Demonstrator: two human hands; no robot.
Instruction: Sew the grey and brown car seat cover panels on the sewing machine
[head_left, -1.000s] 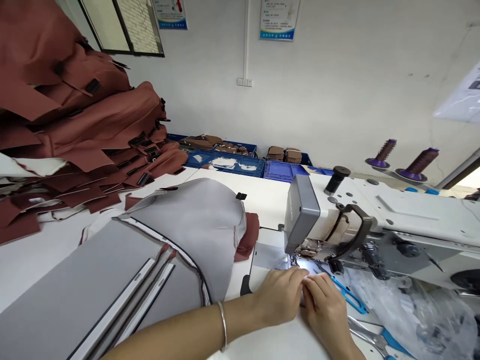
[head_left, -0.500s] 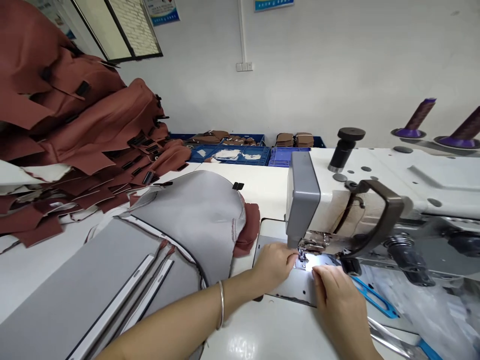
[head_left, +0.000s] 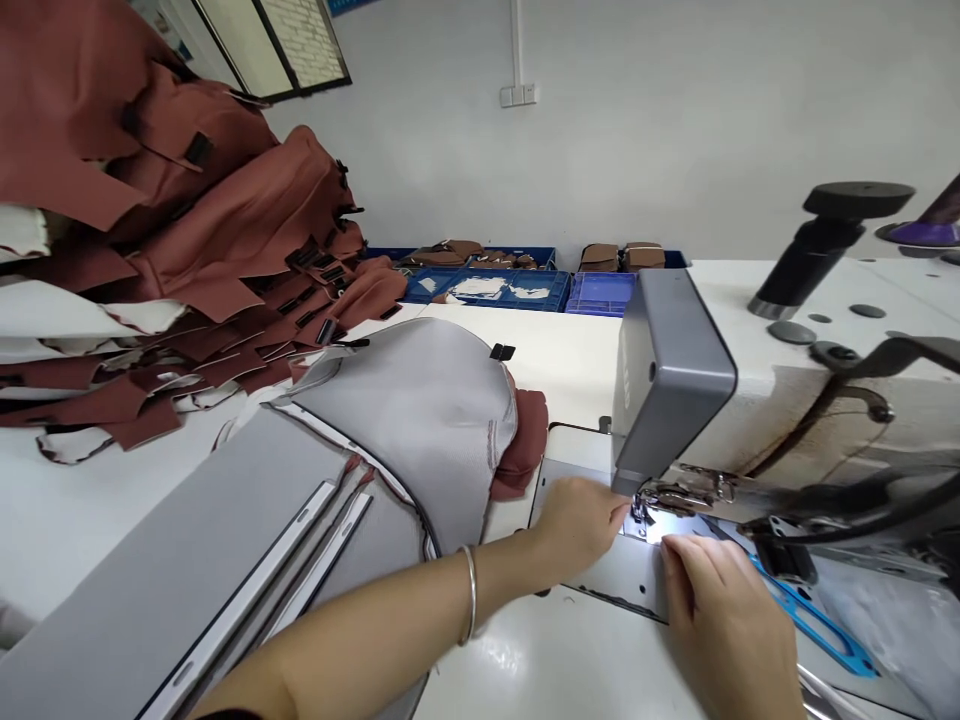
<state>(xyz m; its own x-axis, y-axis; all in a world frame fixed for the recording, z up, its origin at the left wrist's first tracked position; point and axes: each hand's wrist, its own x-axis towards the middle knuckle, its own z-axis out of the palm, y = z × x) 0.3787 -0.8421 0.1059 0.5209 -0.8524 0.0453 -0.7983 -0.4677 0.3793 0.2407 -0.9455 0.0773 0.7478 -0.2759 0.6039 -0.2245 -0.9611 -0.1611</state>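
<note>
In the head view, my left hand [head_left: 577, 530] is closed in a pinch just left of the presser foot [head_left: 640, 508] of a sewing machine [head_left: 675, 375]. What its fingertips hold, if anything, is too small to make out. To the right of the lit needle area, my right hand [head_left: 727, 620] rests low over the metal bed plate [head_left: 600, 575], thumb and fingers pressed together. Its fingertips hide whatever may be between them. A silver bangle [head_left: 469, 595] circles the left wrist.
Grey sewn panels [head_left: 405, 400] with white strips lie left of the machine, a black clip [head_left: 502, 352] on their edge. A tall heap of reddish-brown pieces [head_left: 225, 220] stands farther left. Blue crates [head_left: 525, 285] are by the wall. Blue-handled snips [head_left: 817, 620] lie at the right.
The view has shifted, so the machine head looks larger and nearer. Both hands stay beside the presser foot in nearly the same pose.
</note>
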